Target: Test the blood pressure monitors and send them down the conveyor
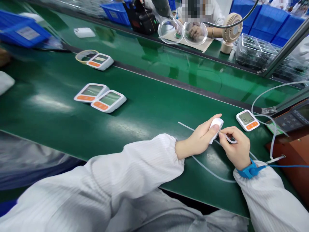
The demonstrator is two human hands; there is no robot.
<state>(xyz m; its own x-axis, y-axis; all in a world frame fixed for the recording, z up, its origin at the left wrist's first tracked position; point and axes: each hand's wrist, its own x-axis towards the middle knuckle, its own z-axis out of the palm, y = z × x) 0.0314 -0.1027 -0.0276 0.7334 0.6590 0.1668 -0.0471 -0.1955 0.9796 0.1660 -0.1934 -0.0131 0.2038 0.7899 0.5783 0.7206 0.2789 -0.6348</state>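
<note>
Fingers of the left hand (199,140) clasp a white unit (215,127), and the right hand (235,146) pinches a tube (230,139) at its end; whether it is seated cannot be told. Left of the unit, three monitors (100,98) wait.

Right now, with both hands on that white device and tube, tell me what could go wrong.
1. The left hand holds the white device above the green belt; a slip might drop it.
2. The right hand pinches the clear tube at the device; a hard pull could kink it.
3. The tube's slack loops near the lit monitor and might snag it.
</note>
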